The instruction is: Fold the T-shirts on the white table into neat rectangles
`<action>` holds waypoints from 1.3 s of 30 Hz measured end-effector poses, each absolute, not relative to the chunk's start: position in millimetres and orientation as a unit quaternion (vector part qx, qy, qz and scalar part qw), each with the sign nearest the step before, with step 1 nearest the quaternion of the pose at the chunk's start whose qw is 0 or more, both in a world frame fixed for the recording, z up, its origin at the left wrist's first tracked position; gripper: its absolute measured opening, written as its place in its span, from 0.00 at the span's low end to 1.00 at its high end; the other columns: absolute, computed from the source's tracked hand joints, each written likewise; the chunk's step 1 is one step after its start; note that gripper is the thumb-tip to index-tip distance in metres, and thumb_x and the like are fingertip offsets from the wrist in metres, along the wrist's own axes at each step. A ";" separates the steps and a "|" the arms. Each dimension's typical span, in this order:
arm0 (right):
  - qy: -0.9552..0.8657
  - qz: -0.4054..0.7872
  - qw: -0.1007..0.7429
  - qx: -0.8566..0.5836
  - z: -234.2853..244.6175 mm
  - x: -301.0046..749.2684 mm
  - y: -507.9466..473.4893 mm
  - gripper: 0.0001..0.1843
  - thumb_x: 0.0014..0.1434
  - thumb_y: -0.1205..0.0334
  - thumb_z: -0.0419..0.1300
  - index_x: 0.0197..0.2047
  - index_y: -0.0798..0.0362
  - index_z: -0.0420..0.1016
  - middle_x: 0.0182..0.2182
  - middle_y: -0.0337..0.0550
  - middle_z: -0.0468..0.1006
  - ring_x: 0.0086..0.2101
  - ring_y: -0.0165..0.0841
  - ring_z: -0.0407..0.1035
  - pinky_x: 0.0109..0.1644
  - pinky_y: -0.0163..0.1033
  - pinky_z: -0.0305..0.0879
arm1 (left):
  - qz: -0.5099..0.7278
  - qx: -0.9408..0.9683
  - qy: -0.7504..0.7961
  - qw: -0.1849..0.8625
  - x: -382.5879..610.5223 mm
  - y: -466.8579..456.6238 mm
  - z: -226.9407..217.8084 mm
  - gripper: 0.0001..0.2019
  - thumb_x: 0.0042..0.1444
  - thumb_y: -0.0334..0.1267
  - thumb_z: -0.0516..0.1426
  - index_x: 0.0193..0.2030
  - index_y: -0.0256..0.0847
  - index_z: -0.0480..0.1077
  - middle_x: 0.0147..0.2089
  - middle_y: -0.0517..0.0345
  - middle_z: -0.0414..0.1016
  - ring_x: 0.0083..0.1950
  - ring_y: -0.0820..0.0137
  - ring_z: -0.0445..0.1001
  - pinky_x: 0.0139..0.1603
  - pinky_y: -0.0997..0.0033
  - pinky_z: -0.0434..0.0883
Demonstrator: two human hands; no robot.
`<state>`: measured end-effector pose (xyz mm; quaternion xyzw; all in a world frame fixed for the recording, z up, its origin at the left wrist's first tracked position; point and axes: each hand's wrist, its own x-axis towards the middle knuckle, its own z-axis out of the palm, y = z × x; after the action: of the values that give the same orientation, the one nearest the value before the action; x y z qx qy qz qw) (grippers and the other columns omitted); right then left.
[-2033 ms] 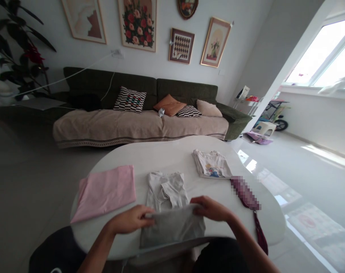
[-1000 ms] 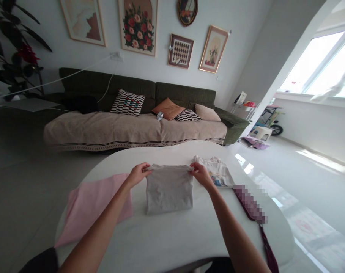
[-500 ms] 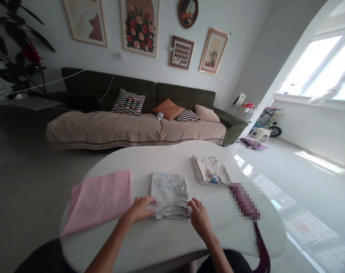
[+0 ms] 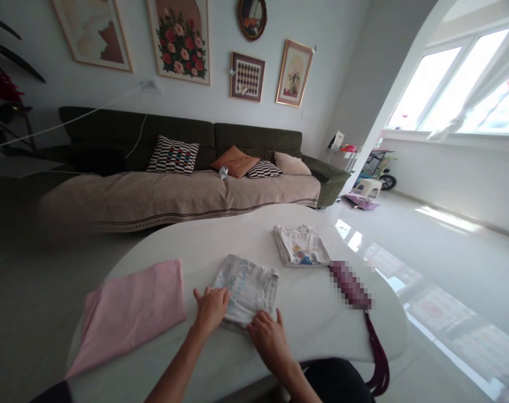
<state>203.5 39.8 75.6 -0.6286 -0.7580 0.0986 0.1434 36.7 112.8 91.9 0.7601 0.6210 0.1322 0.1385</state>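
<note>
A small folded grey shirt with pale blue print lies on the white oval table, turned a little askew. My left hand rests flat on its near left corner, fingers stretched out. My right hand lies on the near right edge of the shirt, fingers spread. Neither hand grips anything.
A folded pink cloth lies to the left on the table. A folded white shirt with a colourful print sits at the back right, beside a maroon strap with a blurred patch. A green sofa stands beyond.
The grey shirt was folded upward, then turned over so its blue print faces up. Both hands drew nearer together on its near edge and the shirt rotated slightly.
</note>
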 end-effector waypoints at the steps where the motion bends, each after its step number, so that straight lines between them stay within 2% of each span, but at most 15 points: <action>1: -0.746 0.080 0.133 -0.648 77.4 221.1 45.4 0.12 0.62 0.62 0.48 0.34 0.51 0.71 0.37 0.43 0.75 0.48 0.38 0.64 0.59 0.60 0.39 | 0.131 0.766 0.612 0.146 47.2 96.7 91.9 0.18 0.60 0.43 0.42 0.40 0.42 0.72 0.41 0.48 0.75 0.50 0.54 0.66 0.57 0.36 0.37; 3: -0.717 0.055 0.110 -0.687 80.8 249.4 63.1 0.11 0.61 0.63 0.48 0.37 0.52 0.72 0.42 0.48 0.74 0.55 0.42 0.56 0.58 0.63 0.34 | 0.130 0.795 0.558 0.199 75.5 66.2 91.7 0.18 0.60 0.43 0.42 0.41 0.43 0.72 0.41 0.49 0.75 0.49 0.56 0.67 0.59 0.39 0.39; 5: -0.696 0.056 0.097 -0.709 83.5 267.9 83.6 0.11 0.59 0.65 0.49 0.41 0.52 0.71 0.48 0.50 0.71 0.58 0.42 0.50 0.59 0.62 0.35 | 0.127 0.820 0.482 0.281 104.1 44.9 92.0 0.17 0.60 0.42 0.43 0.46 0.45 0.70 0.44 0.50 0.75 0.50 0.58 0.67 0.60 0.44 0.43; 7: -0.686 0.065 0.096 -0.719 84.7 279.1 97.2 0.14 0.58 0.66 0.49 0.45 0.52 0.70 0.54 0.49 0.65 0.59 0.41 0.49 0.58 0.56 0.43 | 0.129 0.825 0.427 0.347 120.2 38.6 92.3 0.17 0.59 0.42 0.44 0.48 0.46 0.69 0.47 0.51 0.74 0.51 0.60 0.67 0.60 0.51 0.49; 9: -0.670 0.062 0.102 -0.732 82.7 286.1 97.2 0.17 0.58 0.65 0.49 0.51 0.52 0.66 0.58 0.50 0.60 0.58 0.40 0.51 0.55 0.50 0.52 | 0.171 0.809 0.439 0.352 115.9 46.9 91.0 0.16 0.57 0.41 0.46 0.47 0.45 0.69 0.49 0.51 0.72 0.52 0.62 0.66 0.58 0.60 0.56; 12: -0.604 0.048 0.122 -0.786 70.4 290.3 74.2 0.20 0.59 0.61 0.46 0.54 0.56 0.62 0.53 0.57 0.65 0.52 0.41 0.61 0.48 0.43 0.60 | 0.267 0.743 0.561 0.248 79.6 73.7 82.3 0.17 0.56 0.41 0.47 0.49 0.40 0.67 0.51 0.47 0.69 0.54 0.62 0.65 0.57 0.63 0.59; 14: -0.554 0.054 0.140 -0.819 58.5 287.0 54.7 0.19 0.60 0.56 0.45 0.50 0.56 0.64 0.45 0.57 0.70 0.46 0.41 0.67 0.44 0.41 0.62 | 0.264 0.689 0.648 0.191 53.3 90.9 72.8 0.20 0.54 0.44 0.49 0.50 0.35 0.66 0.49 0.43 0.69 0.53 0.58 0.66 0.55 0.61 0.60; 15: -0.535 0.064 0.151 -0.829 53.2 283.5 47.0 0.18 0.60 0.55 0.44 0.47 0.55 0.65 0.42 0.56 0.72 0.44 0.41 0.68 0.42 0.40 0.62 | 0.246 0.669 0.674 0.196 44.1 97.5 68.1 0.20 0.54 0.45 0.49 0.49 0.33 0.66 0.47 0.41 0.70 0.51 0.57 0.67 0.53 0.61 0.61; 18: -0.509 0.116 0.184 -0.833 44.8 271.0 37.8 0.15 0.59 0.56 0.44 0.45 0.53 0.63 0.39 0.54 0.74 0.40 0.41 0.70 0.39 0.40 0.62 | 0.213 0.638 0.672 0.311 37.6 109.0 58.6 0.19 0.52 0.44 0.52 0.45 0.32 0.66 0.42 0.44 0.74 0.47 0.60 0.71 0.47 0.67 0.65; 22: -0.506 0.172 0.215 -0.817 47.9 269.5 46.2 0.09 0.57 0.60 0.46 0.39 0.51 0.64 0.35 0.50 0.75 0.37 0.39 0.71 0.37 0.37 0.62 | 0.265 0.580 0.609 0.472 52.0 109.4 61.7 0.18 0.46 0.43 0.58 0.40 0.33 0.69 0.42 0.48 0.75 0.46 0.62 0.72 0.44 0.70 0.67; 25: -0.525 0.176 0.253 -0.793 54.3 283.5 49.0 0.07 0.56 0.62 0.45 0.36 0.49 0.62 0.33 0.46 0.75 0.36 0.35 0.71 0.37 0.35 0.61 | 0.287 0.497 0.546 0.611 59.1 102.7 70.1 0.26 0.45 0.45 0.58 0.50 0.34 0.66 0.45 0.49 0.74 0.46 0.64 0.73 0.44 0.71 0.68; 28: -0.540 0.194 0.295 -0.764 67.8 307.8 48.6 0.08 0.58 0.61 0.42 0.39 0.49 0.59 0.27 0.41 0.74 0.31 0.34 0.70 0.33 0.34 0.60 | 0.285 0.426 0.505 0.695 71.5 98.1 78.7 0.36 0.46 0.42 0.57 0.63 0.41 0.50 0.50 0.52 0.72 0.48 0.67 0.72 0.46 0.72 0.68; 31: -0.553 0.174 0.317 -0.750 90.5 344.1 57.5 0.09 0.58 0.58 0.43 0.39 0.49 0.60 0.23 0.38 0.72 0.25 0.33 0.68 0.28 0.33 0.57 | 0.287 0.417 0.454 0.734 101.4 109.1 91.2 0.39 0.49 0.41 0.55 0.65 0.48 0.40 0.50 0.54 0.71 0.45 0.68 0.72 0.43 0.71 0.69; 35: -0.554 0.082 0.337 -0.757 125.5 405.0 100.5 0.13 0.57 0.55 0.45 0.41 0.51 0.63 0.26 0.41 0.74 0.27 0.33 0.68 0.29 0.32 0.57 | 0.319 0.441 0.411 0.732 163.9 161.7 116.5 0.36 0.48 0.38 0.57 0.63 0.52 0.46 0.47 0.56 0.70 0.40 0.71 0.72 0.36 0.75 0.67; 39: -0.533 -0.009 0.292 -0.794 155.8 456.5 166.2 0.16 0.58 0.57 0.45 0.46 0.51 0.65 0.29 0.41 0.75 0.30 0.34 0.69 0.32 0.34 0.59 | 0.362 0.484 0.412 0.682 226.0 233.1 140.8 0.32 0.48 0.38 0.58 0.61 0.50 0.52 0.41 0.58 0.70 0.36 0.73 0.71 0.34 0.75 0.66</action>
<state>456.5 166.2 155.8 -0.7937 -0.5334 -0.0089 0.2924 226.0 233.1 140.8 0.4840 0.4119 0.3622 0.6819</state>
